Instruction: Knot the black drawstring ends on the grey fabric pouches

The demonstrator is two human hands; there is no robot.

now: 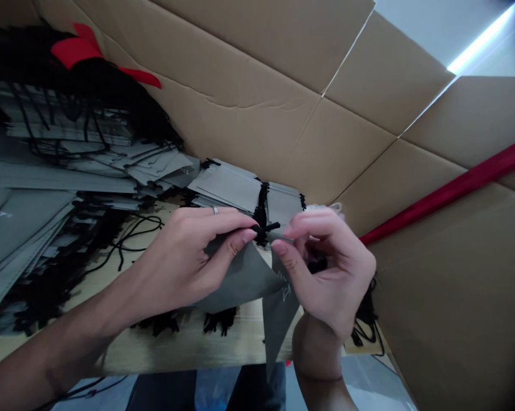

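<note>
A grey fabric piece [244,279] with a small white mark hangs below both hands, its lower corner pointing down past the table edge. My left hand [201,251], with a ring on one finger, pinches a black cord [271,227] at the fabric's top, and the cord's short end sticks out to the right. Close beside it on the right, my right hand [325,257] has thumb and forefinger nearly together and the other fingers curled; something dark shows inside the curl. Whether its fingertips hold the fabric or a cord is too small to tell.
Grey pieces with black cords [30,228] are piled at the left, and smaller stacks [231,185] stand behind the hands. A bundle of black cords with a red strip [80,51] lies upper left. Cardboard walls [257,80] rise behind. Loose cords lie on the wooden table [154,357].
</note>
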